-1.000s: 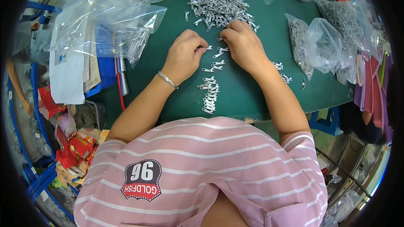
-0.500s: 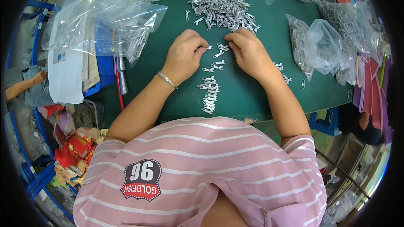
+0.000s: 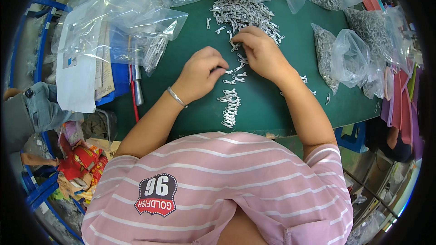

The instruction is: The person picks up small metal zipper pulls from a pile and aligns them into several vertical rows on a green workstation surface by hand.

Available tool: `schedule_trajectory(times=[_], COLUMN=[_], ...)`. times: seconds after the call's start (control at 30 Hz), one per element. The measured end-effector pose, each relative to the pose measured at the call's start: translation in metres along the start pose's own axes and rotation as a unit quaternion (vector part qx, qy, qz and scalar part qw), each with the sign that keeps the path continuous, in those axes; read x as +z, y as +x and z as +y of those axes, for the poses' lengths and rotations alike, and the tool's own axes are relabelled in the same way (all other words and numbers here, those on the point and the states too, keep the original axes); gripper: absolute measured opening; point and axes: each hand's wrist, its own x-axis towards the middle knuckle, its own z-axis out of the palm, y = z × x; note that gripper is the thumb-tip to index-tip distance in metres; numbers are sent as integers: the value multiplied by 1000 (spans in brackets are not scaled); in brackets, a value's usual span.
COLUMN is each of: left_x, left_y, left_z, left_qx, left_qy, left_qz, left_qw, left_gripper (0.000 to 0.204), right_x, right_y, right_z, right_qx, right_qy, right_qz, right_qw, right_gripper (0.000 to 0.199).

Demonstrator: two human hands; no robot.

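Note:
Small silver-grey metal pieces, shaped like zipper pulls, lie in a pile (image 3: pixel 245 12) at the far middle of the green table. My left hand (image 3: pixel 202 73) is closed, thumb and forefinger pinching one zipper pull (image 3: pixel 228 72) low over the table. At the near edge of the pile, my right hand (image 3: pixel 263 54) has its thumb and forefinger together on another zipper pull (image 3: pixel 234 46); the fingers partly hide it. Between my forearms a column of zipper pulls (image 3: pixel 230 109) runs toward me, packed closely at its near end and looser between the hands.
Clear bags of metal parts stand at the right (image 3: pixel 324 56) and far side. At the left are a plastic bag (image 3: pixel 150 27), papers (image 3: pixel 77 81), a blue tray (image 3: pixel 119 79) and a red rod (image 3: pixel 134 95). Another person's jeans (image 3: pixel 50 106) show beyond the left edge.
My left hand has moved nearer with its piece, beside the loose part of the column. My right fingers have shifted left along the pile's edge. The other person has come further into view.

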Motion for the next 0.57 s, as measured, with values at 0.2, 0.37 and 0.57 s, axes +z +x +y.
schedule_trajectory(times=[0.2,0.37,0.57], left_x=[-2,9,-1], left_y=[41,50,34], left_z=[-16,-31,-7], left_qx=[-9,-1,-135], left_qy=[114,190,40], left_qz=[122,117,59], left_qw=[986,975,988], left_gripper=[25,20,22], right_x=[2,12,7], right_y=[-5,-4,-9], right_z=[-4,-4,3], right_qx=[10,2,33], right_qy=[-9,-66,-56], right_qz=[29,34,6], right_qw=[999,997,998], right_gripper=[20,19,19])
